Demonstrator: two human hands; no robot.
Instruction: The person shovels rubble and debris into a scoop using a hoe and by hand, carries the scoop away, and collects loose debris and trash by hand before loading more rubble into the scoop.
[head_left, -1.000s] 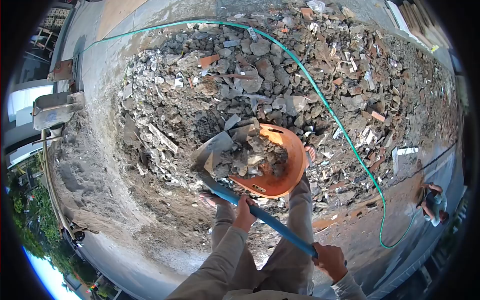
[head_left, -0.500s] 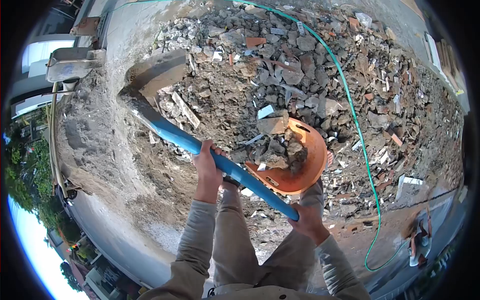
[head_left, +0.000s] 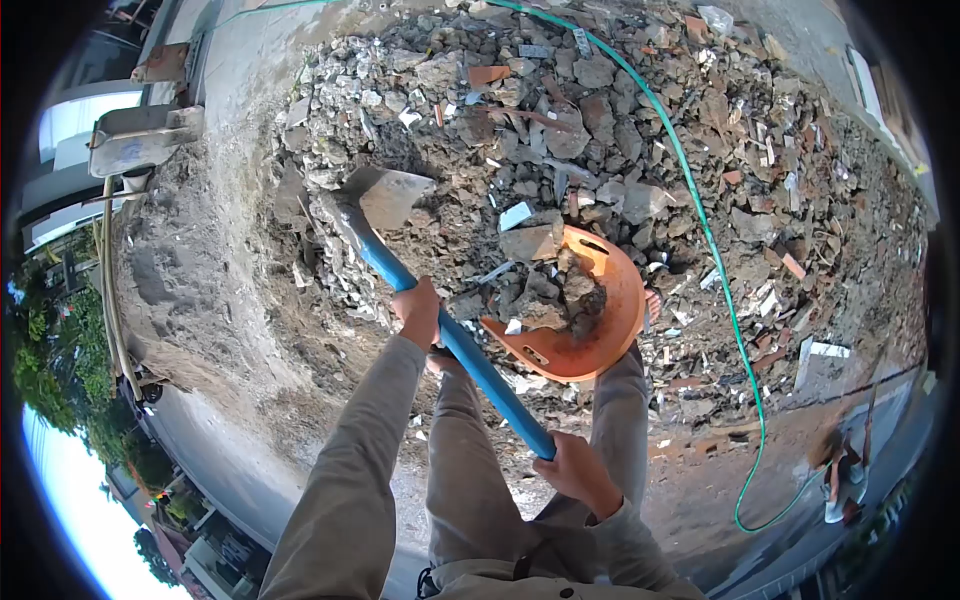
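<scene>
I hold a hoe by its blue handle [head_left: 483, 372]. My left hand [head_left: 417, 308] is wrapped round the middle of the handle, and my right hand [head_left: 580, 472] grips its near end. The wide metal hoe blade [head_left: 395, 198] is at the rubble, its lower edge partly hidden, so I cannot tell how deep it sits. Right of the handle lies an orange scoop-shaped basket [head_left: 625, 295] with slotted grips, holding chunks of broken concrete [head_left: 545, 310] and soil. It rests by my feet, next to my right leg.
A broad heap of rubble [head_left: 700, 200] spreads around my feet. Across it runs a green hose [head_left: 690, 180]. A wheelbarrow [head_left: 135, 138] stands at the far left, near long poles [head_left: 108, 290]. Another person [head_left: 845, 475] is at the lower right.
The hoe blade has come down and to the right, from above the left edge of the heap onto the rubble. My right hand has shifted left and slightly down with the handle's end.
</scene>
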